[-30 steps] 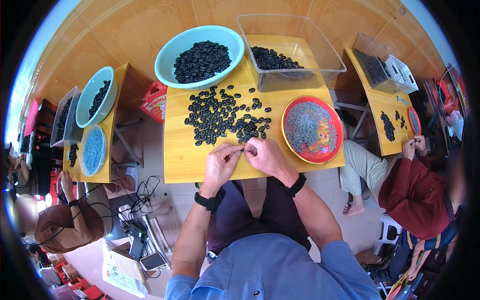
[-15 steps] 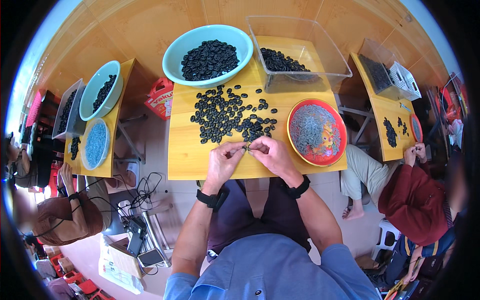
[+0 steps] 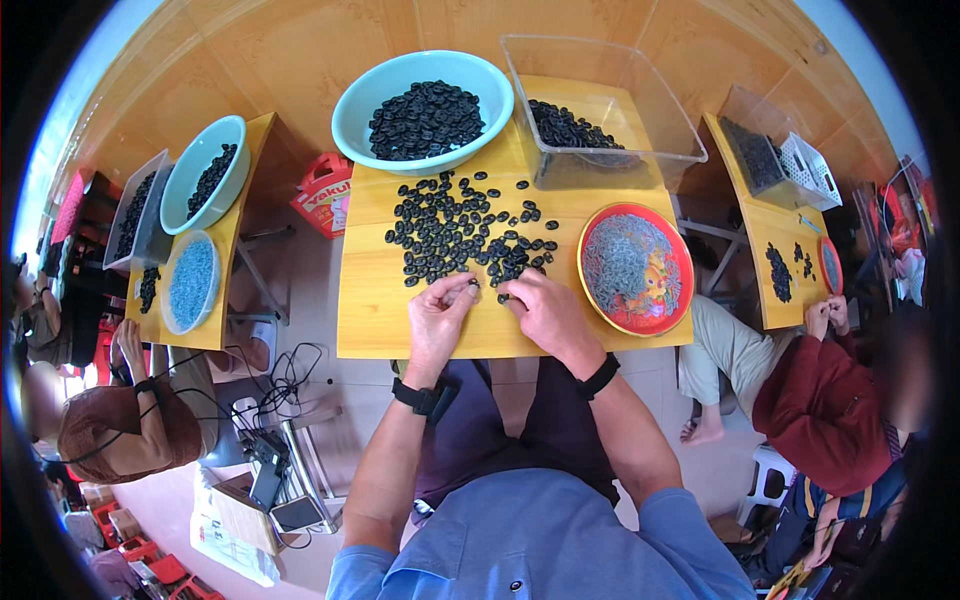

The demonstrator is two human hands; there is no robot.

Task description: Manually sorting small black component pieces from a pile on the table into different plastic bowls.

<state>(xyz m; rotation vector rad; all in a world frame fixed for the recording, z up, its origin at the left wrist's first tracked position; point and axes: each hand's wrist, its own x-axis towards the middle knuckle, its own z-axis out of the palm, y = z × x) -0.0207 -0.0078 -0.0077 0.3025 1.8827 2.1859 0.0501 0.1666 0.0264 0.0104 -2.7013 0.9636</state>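
On the small wooden table [image 3: 372,310] lies a scatter of small black rings [image 3: 455,230]. My left hand [image 3: 438,318] pinches one black ring at the near edge of the scatter. Close beside it, my right hand [image 3: 545,312] has its fingertips on another black ring. The two hands are a few centimetres apart. A teal bowl [image 3: 350,110] at the back holds a heap of the same black rings. To the right sits a red plate [image 3: 680,300] filled with small grey pieces.
A clear plastic bin [image 3: 655,120] with black rings stands at the back right. Similar tables flank mine: the left one carries teal bowls [image 3: 195,165], the right one a person in a red sleeve [image 3: 815,400] is working at. Cables and a box lie on the floor at lower left.
Both hands have drawn slightly apart at the near edge of the scatter; the left now holds a ring on its own.
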